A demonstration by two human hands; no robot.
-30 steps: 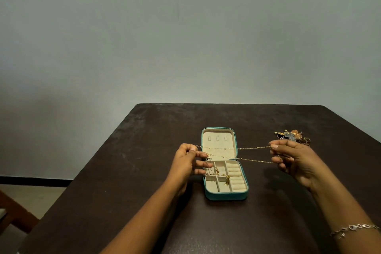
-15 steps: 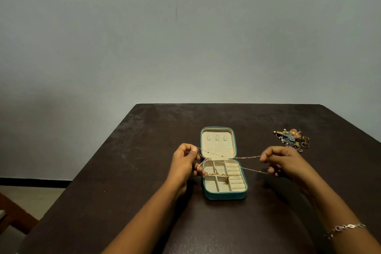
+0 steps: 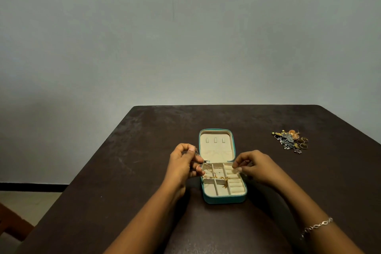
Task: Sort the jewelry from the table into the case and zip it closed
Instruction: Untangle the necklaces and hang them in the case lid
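**Chain going into the open case**

The dark table [image 3: 123,171] carries a teal case [image 3: 224,199] lying open at its middle. The lid lies flat on the far side and the compartments face up on the near side, within easy reach.

The left grip [image 3: 181,168] sits at the case's left edge, and the right grip [image 3: 255,168] is over the ring rolls.

Well apart on the far right, a pile of jewelry [image 3: 290,140] lies unsorted.

A fine gold chain [image 3: 214,176] is pinched in the left grip and held low, probably so its slack pools in the left compartments without tangling. The right fingertips are pinched together, but the strand is too fine to tell whether they hold its other end.
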